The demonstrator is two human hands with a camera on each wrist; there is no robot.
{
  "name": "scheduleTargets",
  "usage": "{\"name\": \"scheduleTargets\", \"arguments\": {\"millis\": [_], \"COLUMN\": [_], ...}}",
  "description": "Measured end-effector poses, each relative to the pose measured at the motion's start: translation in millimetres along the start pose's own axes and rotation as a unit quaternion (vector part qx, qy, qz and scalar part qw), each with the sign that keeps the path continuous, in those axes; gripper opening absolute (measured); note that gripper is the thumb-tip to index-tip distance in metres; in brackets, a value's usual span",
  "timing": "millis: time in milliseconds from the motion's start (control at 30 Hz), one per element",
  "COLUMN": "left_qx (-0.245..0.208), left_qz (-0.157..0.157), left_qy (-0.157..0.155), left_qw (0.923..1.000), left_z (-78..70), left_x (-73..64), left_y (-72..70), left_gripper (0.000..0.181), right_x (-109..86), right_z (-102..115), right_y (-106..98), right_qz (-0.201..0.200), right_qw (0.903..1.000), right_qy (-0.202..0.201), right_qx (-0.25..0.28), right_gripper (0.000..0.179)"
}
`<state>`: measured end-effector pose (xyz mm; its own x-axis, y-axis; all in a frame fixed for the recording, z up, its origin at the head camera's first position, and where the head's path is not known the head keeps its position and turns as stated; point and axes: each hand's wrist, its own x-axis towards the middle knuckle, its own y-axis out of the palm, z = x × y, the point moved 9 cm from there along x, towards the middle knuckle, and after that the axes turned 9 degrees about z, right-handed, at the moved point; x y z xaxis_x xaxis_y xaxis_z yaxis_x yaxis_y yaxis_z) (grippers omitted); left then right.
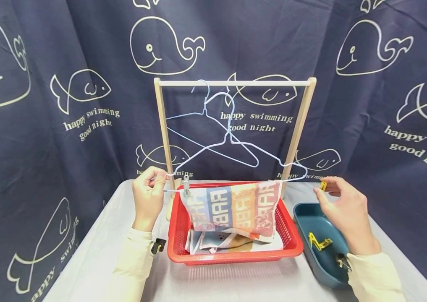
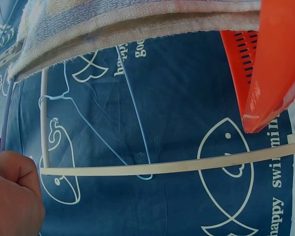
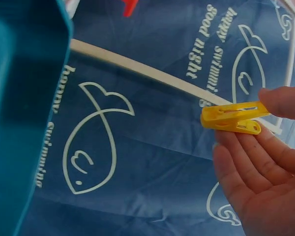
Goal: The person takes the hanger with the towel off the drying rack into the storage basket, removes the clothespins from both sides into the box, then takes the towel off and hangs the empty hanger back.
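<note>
Towel (image 1: pixel 232 209): hung folded over the lower bar of a blue hanger (image 1: pixel 229 133), above the red basket (image 1: pixel 236 256), its printed blocks running blue to orange to red. A grey clip (image 1: pixel 186 186) sat on its upper corner on my left; I saw none on the opposite corner. My left hand (image 1: pixel 150 199) was clamped on the hanger's left end, fingers curled round the wire. My right hand (image 1: pixel 349 209) pinched a yellow peg (image 3: pixel 221 115) between thumb and fingers, apart from the towel, above the far end of the blue tub (image 1: pixel 313 222). More yellow pegs (image 1: pixel 320 242) lay in the tub, just beside the basket. Other cloths (image 1: pixel 239 243) lay in the basket. Behind it stood a rack (image 1: pixel 236 83) with a second hanger (image 1: pixel 205 112) hooked on its rail. Worktop (image 1: pixel 96 260) pale; dark curtain (image 1: pixel 85 42) behind, printed with fish and whales.
</note>
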<state>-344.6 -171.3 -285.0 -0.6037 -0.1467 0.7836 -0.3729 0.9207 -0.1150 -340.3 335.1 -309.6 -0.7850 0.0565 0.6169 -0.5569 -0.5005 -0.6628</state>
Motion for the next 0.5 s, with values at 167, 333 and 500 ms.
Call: {"name": "scheduleTargets", "arguments": {"millis": [167,333,500], "left_qx": [-0.001,0.0,-0.004], "left_qz": [-0.002,-0.001,0.003], "left_qy": [0.001,0.003,0.002], "left_qw": [1.0,1.0,1.0], "left_z": [-1.1,-1.0,-0.8], "left_x": [0.5,0.6,0.1], "left_y": [-1.2,-1.5,-0.2], "left_gripper": [0.02,0.021,0.022], "right_x": [1.0,-0.9,-4.9], "right_z": [-15.3,-25.0,-28.2], "right_y": [10.2,18.3,26.3], "right_qz": [0.037,0.058,0.086], "right_qw": [0.9984,0.9972,0.9954], "right_qy": [0.034,0.036,0.025], "right_qx": [-0.024,-0.03,-0.035], "right_gripper": [0.037,0.037,0.036]}}
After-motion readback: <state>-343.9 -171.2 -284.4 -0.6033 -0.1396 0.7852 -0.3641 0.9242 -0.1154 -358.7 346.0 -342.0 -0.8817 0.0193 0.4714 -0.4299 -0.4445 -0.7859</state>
